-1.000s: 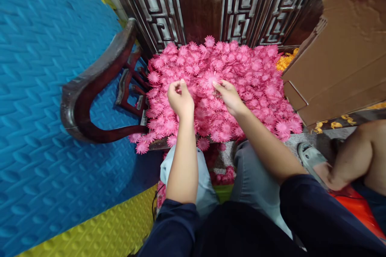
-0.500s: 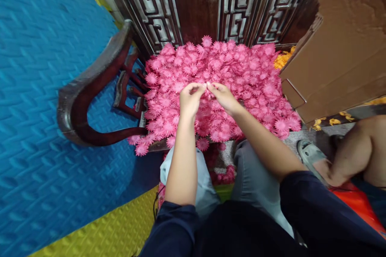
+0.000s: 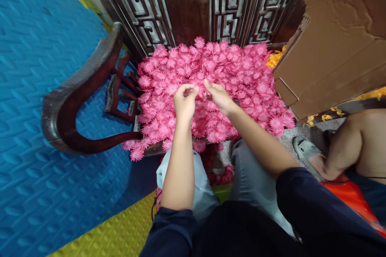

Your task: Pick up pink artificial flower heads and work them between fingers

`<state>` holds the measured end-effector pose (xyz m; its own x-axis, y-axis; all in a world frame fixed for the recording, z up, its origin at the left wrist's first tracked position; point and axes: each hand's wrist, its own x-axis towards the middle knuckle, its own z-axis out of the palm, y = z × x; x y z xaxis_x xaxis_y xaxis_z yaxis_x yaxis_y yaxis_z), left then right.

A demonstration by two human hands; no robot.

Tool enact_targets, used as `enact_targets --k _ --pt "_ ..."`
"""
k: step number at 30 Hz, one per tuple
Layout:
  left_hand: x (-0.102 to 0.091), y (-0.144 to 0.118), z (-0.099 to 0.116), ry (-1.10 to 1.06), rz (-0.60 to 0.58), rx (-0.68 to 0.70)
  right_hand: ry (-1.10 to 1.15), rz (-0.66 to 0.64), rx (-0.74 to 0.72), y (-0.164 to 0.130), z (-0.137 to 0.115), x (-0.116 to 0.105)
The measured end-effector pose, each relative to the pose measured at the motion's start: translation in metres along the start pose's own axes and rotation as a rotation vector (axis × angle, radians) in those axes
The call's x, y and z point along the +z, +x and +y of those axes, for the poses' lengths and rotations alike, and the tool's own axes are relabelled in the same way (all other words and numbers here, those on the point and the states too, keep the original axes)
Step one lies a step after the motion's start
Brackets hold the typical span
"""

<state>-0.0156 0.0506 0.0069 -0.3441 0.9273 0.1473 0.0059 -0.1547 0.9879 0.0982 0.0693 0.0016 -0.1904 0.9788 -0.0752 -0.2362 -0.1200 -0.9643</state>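
A thick heap of pink artificial flower heads (image 3: pixel 247 76) covers the wooden seat, and both my hands are over its middle. My left hand (image 3: pixel 184 100) has its fingers curled and the thumb against the index finger; whatever the pinch may hold is too small to make out. A short gap to the right, my right hand (image 3: pixel 220 97) has its thumb stretched out, apart from the fingers, and nothing shows clearly in it. Petals below the hands blend with the fingertips.
A curved dark wooden armrest (image 3: pixel 64 108) stands left of the heap, and a carved wooden panel (image 3: pixel 187 4) behind it. At right are a cardboard box (image 3: pixel 337 48), orange flowers (image 3: pixel 274 59) and another person's bent leg (image 3: pixel 356 140). Blue mat (image 3: pixel 30 128) covers the left side.
My hands have moved apart from where their fingertips met. The right thumb has lifted away from its fingers. The view has shifted slightly to the right.
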Motion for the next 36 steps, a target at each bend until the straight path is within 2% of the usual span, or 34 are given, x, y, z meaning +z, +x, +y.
enact_targets --k 6,9,11,14,17,22,26,30,33,35,36 --pt "-0.006 0.007 0.001 -0.039 0.38 0.018 -0.059 0.292 0.095 0.012 0.008 -0.013" --pt "-0.011 0.011 -0.001 0.013 0.504 0.038 -0.083 0.331 0.105 0.016 0.008 -0.021" --pt "-0.012 0.013 -0.003 0.033 0.531 0.047 -0.041 0.313 0.13 0.016 0.006 -0.023" --pt "-0.012 0.014 -0.004 0.028 0.502 0.014 0.015 0.278 0.16 0.013 0.003 -0.021" --pt "-0.012 0.011 -0.002 0.047 0.492 0.002 0.016 0.236 0.12 0.009 0.003 -0.017" --pt "-0.012 0.001 0.01 0.33 0.603 0.143 -0.001 0.202 0.098 0.007 0.004 -0.014" --pt "-0.007 -0.006 0.009 0.416 0.524 0.118 -0.014 0.203 0.14 0.009 0.006 -0.014" --pt "0.004 -0.009 -0.001 0.42 0.282 0.113 0.023 0.148 0.182 0.007 0.003 -0.012" --pt "0.011 -0.01 -0.007 0.383 0.054 0.041 0.054 0.058 0.152 0.002 -0.001 -0.009" --pt "0.012 -0.01 -0.008 0.34 -0.011 0.001 0.069 0.03 0.129 -0.002 -0.003 -0.008" --pt "0.011 -0.011 -0.008 0.328 0.01 -0.003 0.07 0.031 0.127 -0.002 -0.004 -0.009"
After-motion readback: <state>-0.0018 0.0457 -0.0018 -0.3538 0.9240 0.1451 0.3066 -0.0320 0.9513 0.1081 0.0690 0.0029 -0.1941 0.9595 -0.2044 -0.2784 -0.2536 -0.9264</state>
